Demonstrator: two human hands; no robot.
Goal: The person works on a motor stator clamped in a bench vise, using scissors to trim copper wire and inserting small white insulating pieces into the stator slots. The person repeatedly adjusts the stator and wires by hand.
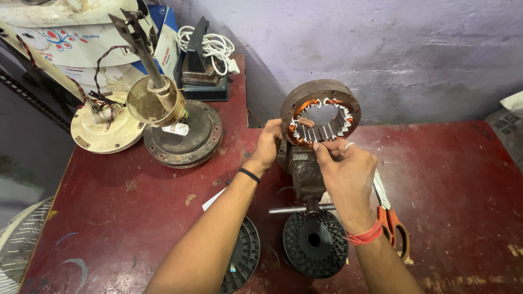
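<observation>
Both hands are up on the motor stator [320,113], which stands upright in a small bench vise [305,171] mid-way across the red surface [452,179]. Left hand [268,146] has its grip clamped on the stator's left rim, right hand [346,166] pinches at the lower windings. Orange-handled scissors [393,223] lie just right of that wrist, two black spools [314,244] sit below the vise.

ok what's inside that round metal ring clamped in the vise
Inside the stator ring, copper windings and white insulation paper line the slots around an open centre. The left hand and right hand cover its lower edge and the vise jaws.
</observation>
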